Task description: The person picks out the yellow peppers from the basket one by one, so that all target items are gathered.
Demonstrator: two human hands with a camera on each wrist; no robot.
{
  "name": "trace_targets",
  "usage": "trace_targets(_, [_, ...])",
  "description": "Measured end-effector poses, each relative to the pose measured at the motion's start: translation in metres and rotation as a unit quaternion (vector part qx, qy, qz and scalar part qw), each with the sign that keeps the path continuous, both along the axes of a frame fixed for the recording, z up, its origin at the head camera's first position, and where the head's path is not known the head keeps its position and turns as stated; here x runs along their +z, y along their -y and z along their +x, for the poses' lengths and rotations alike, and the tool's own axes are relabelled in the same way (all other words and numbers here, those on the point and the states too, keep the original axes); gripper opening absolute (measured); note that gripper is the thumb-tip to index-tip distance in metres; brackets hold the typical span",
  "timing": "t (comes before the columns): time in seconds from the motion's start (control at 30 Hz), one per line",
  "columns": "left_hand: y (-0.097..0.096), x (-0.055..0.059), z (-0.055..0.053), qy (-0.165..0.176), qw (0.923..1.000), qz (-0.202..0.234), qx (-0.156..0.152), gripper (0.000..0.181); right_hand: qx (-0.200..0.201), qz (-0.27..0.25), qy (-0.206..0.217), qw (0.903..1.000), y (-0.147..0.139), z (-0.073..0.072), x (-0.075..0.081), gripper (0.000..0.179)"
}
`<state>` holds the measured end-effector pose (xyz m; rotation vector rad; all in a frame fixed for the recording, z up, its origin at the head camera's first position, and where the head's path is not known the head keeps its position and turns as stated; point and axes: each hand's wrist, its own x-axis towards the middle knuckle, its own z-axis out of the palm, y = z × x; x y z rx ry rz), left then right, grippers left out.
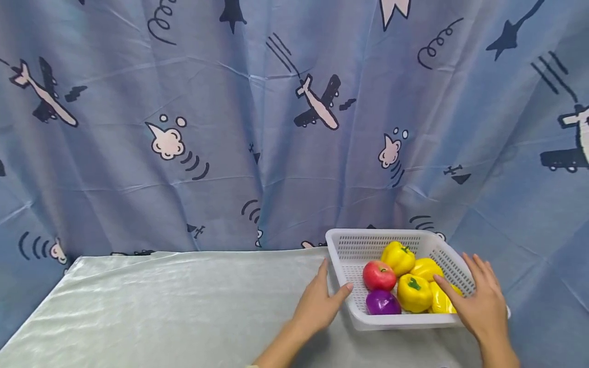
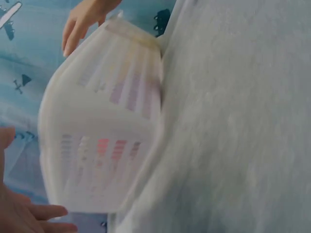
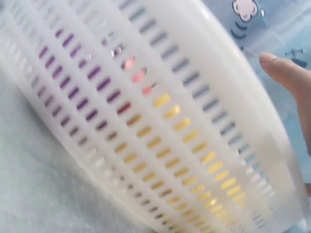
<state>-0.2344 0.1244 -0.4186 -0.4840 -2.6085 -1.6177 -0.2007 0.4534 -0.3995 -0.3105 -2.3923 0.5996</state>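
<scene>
A white plastic basket (image 1: pixel 414 320) stands at the right end of the table. Inside lie a red apple (image 1: pixel 379 275), a glossy purple round piece (image 1: pixel 384 302) whose kind I cannot tell, and several yellow bell peppers (image 1: pixel 414 293). My left hand (image 1: pixel 317 301) is beside the basket's left wall, fingers extended and thumb close to the rim. At the right end, my right hand (image 1: pixel 485 304) spreads over the rim, its thumb reaching above the peppers. In the right wrist view that thumb (image 3: pixel 286 73) is apart from the basket wall (image 3: pixel 233 82).
A pale cloth covers the table (image 1: pixel 161 306), stretching away to the left of the basket. Behind it hangs a blue curtain (image 1: pixel 221 153) printed with planes and stars, close to the basket's back rim.
</scene>
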Motion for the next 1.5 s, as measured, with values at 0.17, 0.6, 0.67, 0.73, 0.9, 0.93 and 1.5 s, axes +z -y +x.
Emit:
trace_targets(0.17, [-0.015,-0.005,0.001,0.013,0.9990,0.041,-0.010,0.099,-0.015,-0.008,0.010,0.9998,-0.013,0.001,-0.006,0.087])
trace_targets(0.6, [-0.034,-0.021,-0.008,0.094,0.9731,0.199,-0.069,0.110,-0.065,-0.052,0.022,0.9963,-0.031,0.007,-0.019,0.073])
trace_targets(0.67, [-0.033,-0.020,-0.007,0.102,0.9660,0.225,-0.077,0.112,-0.076,-0.076,0.028,0.9938,-0.033,0.006,-0.021,0.070])
trace_targets(0.73, [-0.030,-0.018,-0.006,0.109,0.9593,0.247,-0.084,0.113,-0.091,-0.107,0.038,0.9894,-0.035,0.006,-0.022,0.069])
trace_targets(0.9, [-0.017,-0.016,-0.006,0.107,0.9523,0.272,-0.089,0.113,-0.120,-0.186,0.078,0.9720,-0.038,0.003,-0.020,0.074])
trace_targets(0.93, [-0.014,-0.015,-0.006,0.106,0.9515,0.274,-0.090,0.112,-0.118,-0.195,0.092,0.9694,-0.039,0.003,-0.019,0.076])
trace_targets(1.5, [0.055,0.006,-0.001,0.092,0.9599,0.254,-0.074,0.115,0.021,-0.174,0.107,0.9786,0.000,-0.004,-0.001,0.071])
